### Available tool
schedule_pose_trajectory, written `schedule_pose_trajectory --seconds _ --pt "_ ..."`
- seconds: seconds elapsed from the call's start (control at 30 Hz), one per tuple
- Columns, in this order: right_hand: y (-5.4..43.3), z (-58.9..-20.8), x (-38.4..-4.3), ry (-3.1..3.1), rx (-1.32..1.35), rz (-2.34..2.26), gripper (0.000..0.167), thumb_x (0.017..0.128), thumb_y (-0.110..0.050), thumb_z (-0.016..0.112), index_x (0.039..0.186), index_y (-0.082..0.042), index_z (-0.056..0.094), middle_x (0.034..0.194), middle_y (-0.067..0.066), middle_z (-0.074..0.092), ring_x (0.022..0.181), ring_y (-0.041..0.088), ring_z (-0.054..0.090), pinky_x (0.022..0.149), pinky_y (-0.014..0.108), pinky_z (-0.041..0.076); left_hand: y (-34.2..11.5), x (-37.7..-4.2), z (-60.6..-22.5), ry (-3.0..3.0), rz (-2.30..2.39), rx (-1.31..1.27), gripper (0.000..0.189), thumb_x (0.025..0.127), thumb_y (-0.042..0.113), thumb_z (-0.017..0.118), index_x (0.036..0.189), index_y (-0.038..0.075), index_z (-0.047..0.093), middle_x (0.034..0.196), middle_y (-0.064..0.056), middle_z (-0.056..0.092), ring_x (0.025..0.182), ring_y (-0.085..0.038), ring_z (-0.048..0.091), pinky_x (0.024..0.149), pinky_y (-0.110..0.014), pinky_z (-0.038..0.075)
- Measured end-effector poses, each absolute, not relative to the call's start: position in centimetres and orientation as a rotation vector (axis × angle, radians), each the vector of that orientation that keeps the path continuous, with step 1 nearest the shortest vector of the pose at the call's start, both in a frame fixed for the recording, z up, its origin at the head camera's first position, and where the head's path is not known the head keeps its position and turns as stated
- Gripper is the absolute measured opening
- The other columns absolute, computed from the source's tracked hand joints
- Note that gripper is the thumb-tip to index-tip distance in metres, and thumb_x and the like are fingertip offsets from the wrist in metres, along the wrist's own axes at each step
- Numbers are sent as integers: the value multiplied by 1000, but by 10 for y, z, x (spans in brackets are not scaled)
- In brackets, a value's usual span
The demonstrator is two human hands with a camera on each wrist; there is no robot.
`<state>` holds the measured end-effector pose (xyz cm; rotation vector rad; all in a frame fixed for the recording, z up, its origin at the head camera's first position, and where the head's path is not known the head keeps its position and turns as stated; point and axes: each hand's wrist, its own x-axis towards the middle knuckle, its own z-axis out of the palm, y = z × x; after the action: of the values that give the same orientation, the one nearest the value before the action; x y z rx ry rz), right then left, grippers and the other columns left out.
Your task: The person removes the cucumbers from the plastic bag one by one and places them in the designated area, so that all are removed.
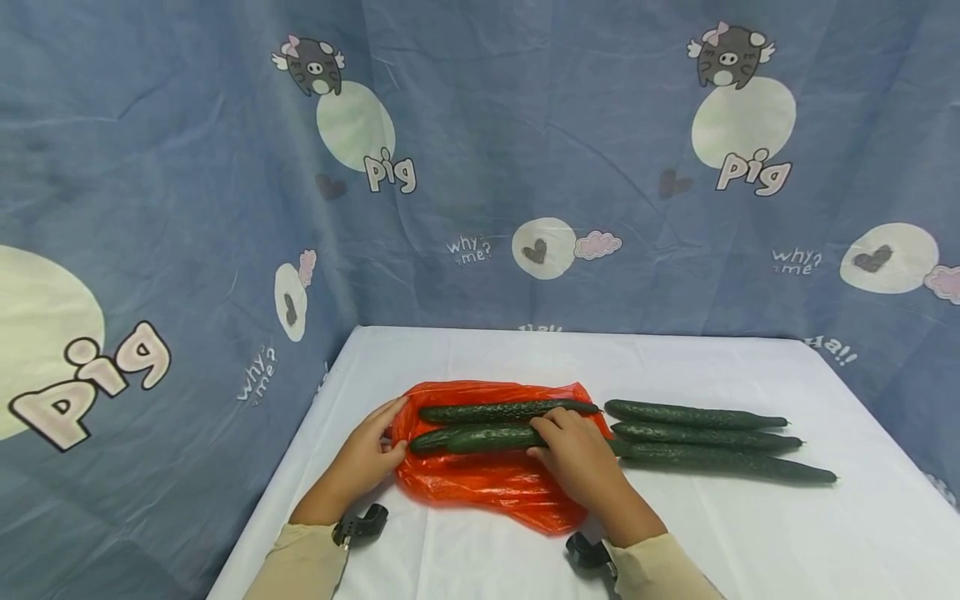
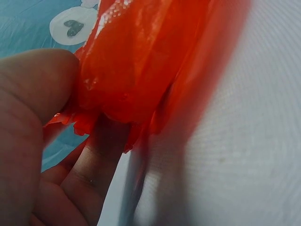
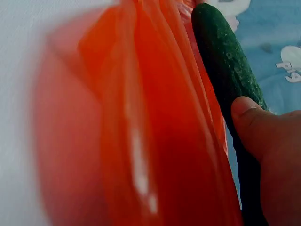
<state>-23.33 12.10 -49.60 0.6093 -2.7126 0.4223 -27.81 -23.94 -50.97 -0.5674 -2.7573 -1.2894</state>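
Note:
A red plastic bag (image 1: pixel 480 483) lies spread on the white cloth, with one cucumber (image 1: pixel 495 412) along its far side. My right hand (image 1: pixel 577 454) grips another cucumber (image 1: pixel 487 439) over the bag's middle. That cucumber also shows in the right wrist view, my thumb (image 3: pixel 247 110) across its dark green skin. Just beyond its left tip, the rounded end of a further cucumber (image 1: pixel 427 442) sticks out. At the bag's left end, my left hand (image 1: pixel 367 450) pinches the plastic between thumb and fingers, as the left wrist view shows. My right palm hides part of the gripped cucumber.
Three more cucumbers lie side by side right of the bag: a far one (image 1: pixel 690 414), a middle one (image 1: pixel 705 437) and a longer near one (image 1: pixel 735 463). A white cloth (image 1: pixel 750 542) covers the table. Blue printed fabric (image 1: pixel 480 150) hangs behind and at the left.

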Motion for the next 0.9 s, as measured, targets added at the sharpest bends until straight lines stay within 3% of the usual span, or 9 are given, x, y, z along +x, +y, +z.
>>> schedule_pose_trajectory --seconds 0.6,0.9 --pt "159 -498 -221 -2685 528 430 44 90 -30 83 129 -15 70 119 2 66 117 29 63 102 55 47 -239 -280 -512 -2748 -1221 -595 78 90 -2 70 162 10 41 160 -14 47 106 -23 66 87 -25 58" --pt "175 -499 -215 -2692 503 427 44 91 -28 82 130 -13 70 121 3 67 123 32 62 101 57 47 -239 -279 -513 -2742 -1224 -601 80 90 -3 70 162 12 40 161 -14 46 103 -23 66 82 -24 58"
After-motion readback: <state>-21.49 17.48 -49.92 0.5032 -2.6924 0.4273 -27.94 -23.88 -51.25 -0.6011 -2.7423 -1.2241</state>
